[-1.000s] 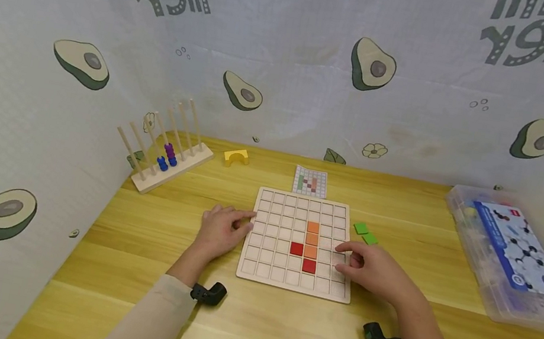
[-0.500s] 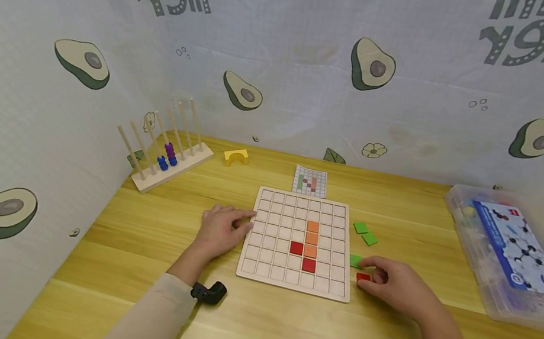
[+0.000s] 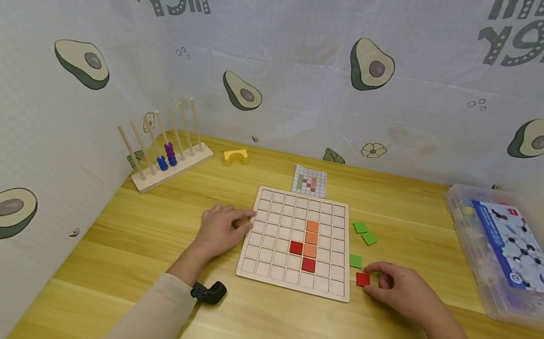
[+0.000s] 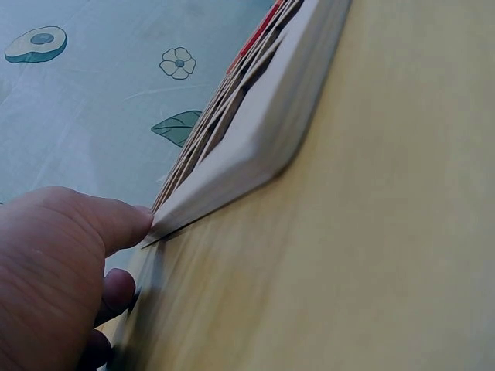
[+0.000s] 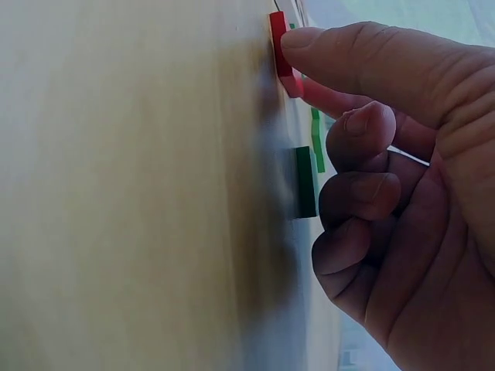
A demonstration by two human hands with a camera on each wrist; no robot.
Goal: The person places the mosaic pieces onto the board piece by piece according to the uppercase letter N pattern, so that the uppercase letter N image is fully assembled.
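Observation:
The left hand (image 3: 222,232) rests beside the left edge of the wooden grid board (image 3: 249,271), its thumb and index finger touching that edge. Close up in the left wrist view, a digit of the left hand (image 4: 58,263) meets the board's rim (image 4: 224,182). Right of the board, the right hand (image 3: 405,291) pinches a red tile (image 3: 362,280) low at the table; the right wrist view has the thumb of the right hand (image 5: 410,147) on the red tile (image 5: 281,46). Under its curled fingers sits a green tile (image 5: 305,182). Another green tile (image 3: 355,261) lies by the board.
Three orange tiles (image 3: 311,238) and two red tiles (image 3: 308,265) sit in the grid. Behind it lies a pattern card (image 3: 310,182). Two green tiles (image 3: 368,238) lie right. A peg rack (image 3: 181,165), yellow arch block (image 3: 236,156) and plastic case (image 3: 489,290) stand farther out.
The right hand has moved from over the board's right side to the table on the right, uncovering a green tile and reaching a red one. The left hand has stayed still.

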